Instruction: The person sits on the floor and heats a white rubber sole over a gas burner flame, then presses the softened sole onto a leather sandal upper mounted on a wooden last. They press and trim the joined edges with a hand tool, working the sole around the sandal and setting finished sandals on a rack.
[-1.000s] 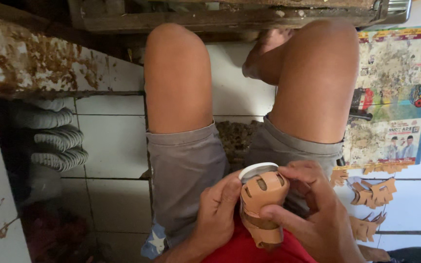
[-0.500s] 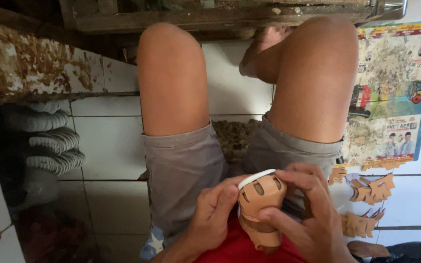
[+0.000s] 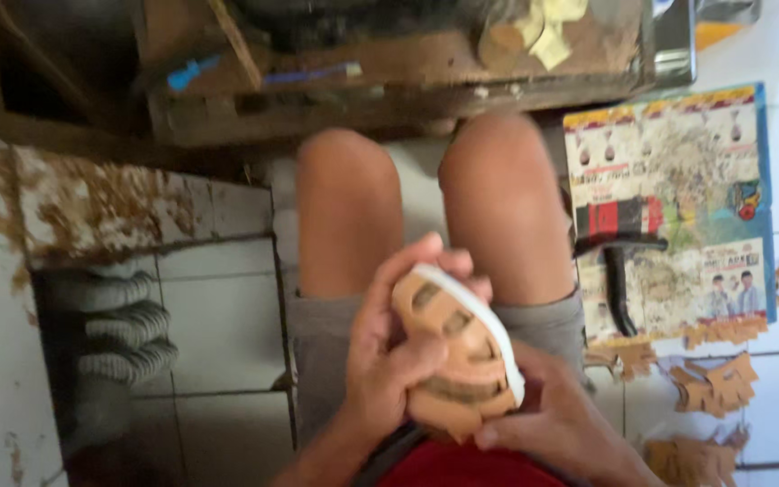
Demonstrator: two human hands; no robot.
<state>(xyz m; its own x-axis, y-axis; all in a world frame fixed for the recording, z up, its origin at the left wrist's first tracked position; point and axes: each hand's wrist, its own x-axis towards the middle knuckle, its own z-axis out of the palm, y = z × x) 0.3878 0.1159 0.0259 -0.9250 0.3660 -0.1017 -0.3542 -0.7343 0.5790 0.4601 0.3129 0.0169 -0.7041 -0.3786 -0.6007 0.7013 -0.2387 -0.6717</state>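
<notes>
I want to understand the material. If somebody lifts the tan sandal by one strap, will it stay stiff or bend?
The tan sandal probably flexes somewhat: its upper is thin cut-out straps. The white sole looks thin, so likely light. The left hand and right hand cradle it together, which perhaps suggests it needs support.

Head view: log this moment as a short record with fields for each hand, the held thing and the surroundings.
held thing: tan strappy sandal upper with a white sole edge, over the lap
left hand: wraps the sandal's left side, thumb across the straps
right hand: supports it from below and right
legs: bare knees, grey shorts
floor right: printed poster with a dark hammer-like tool on it; tan cut scraps
ahead: worn wooden bench
</notes>
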